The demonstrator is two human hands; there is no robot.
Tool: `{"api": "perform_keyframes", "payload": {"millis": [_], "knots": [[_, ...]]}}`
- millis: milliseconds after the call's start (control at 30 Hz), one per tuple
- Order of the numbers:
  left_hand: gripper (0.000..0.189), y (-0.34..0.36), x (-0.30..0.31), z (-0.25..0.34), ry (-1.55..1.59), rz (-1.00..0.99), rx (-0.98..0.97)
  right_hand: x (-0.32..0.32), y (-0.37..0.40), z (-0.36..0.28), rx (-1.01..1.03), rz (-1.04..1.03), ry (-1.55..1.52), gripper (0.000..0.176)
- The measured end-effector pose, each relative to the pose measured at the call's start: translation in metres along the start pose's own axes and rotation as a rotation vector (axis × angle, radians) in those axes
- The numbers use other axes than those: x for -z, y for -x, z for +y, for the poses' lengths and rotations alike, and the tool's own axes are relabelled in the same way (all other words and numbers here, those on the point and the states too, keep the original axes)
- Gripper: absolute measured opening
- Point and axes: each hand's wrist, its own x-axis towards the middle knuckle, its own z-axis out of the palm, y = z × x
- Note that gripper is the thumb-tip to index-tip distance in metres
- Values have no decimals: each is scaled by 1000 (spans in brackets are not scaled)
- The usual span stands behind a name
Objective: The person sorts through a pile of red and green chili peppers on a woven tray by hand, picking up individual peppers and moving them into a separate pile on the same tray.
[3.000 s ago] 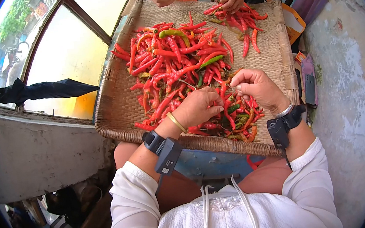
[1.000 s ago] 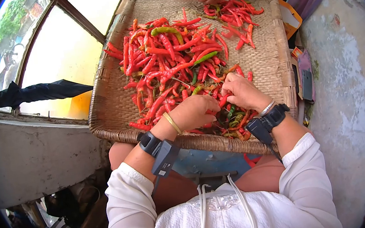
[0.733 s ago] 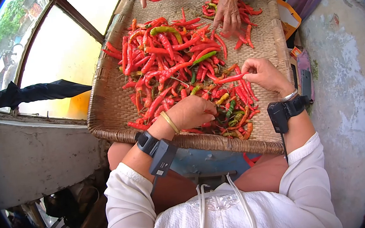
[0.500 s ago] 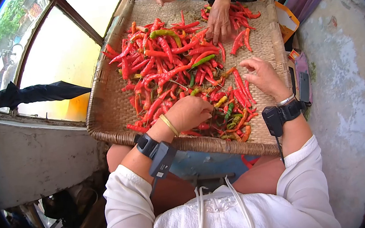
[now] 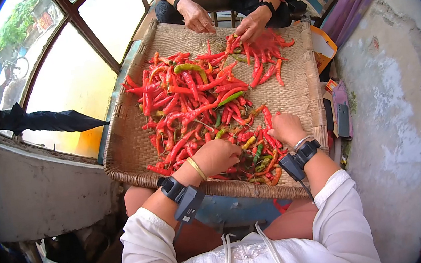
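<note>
Woven tray [image 5: 297, 98]: bare weave lies open along its right side. Heap of chili peppers [image 5: 188, 95]: left of the tray's centre, running down to the near rim. Your left hand [image 5: 218, 156]: back up, fingers curled over the heap's near part. Your right hand [image 5: 287, 129]: likewise curled, at its right edge. Fingertips largely hidden; you cannot tell whether either holds a pepper.

Chillies [image 5: 189, 90] mostly red, some green.
</note>
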Motion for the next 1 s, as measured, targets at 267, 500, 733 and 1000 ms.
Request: {"api": "perform_keyframes", "payload": {"millis": [267, 500, 733, 1000], "knots": [[18, 1, -4, -4, -13, 28, -26, -4, 8, -7, 26, -63, -14, 22], [19, 3, -3, -1, -20, 91, -51, -22, -1, 15, -77, -29, -124, 19], [20, 6, -1, 3, -14, 151, -46, 31, -2, 33, -47, -124, -954, 11], [20, 10, 6, 10, 6, 122, -19, -13, -35, 44, -119, 298, -533, 26]]}}
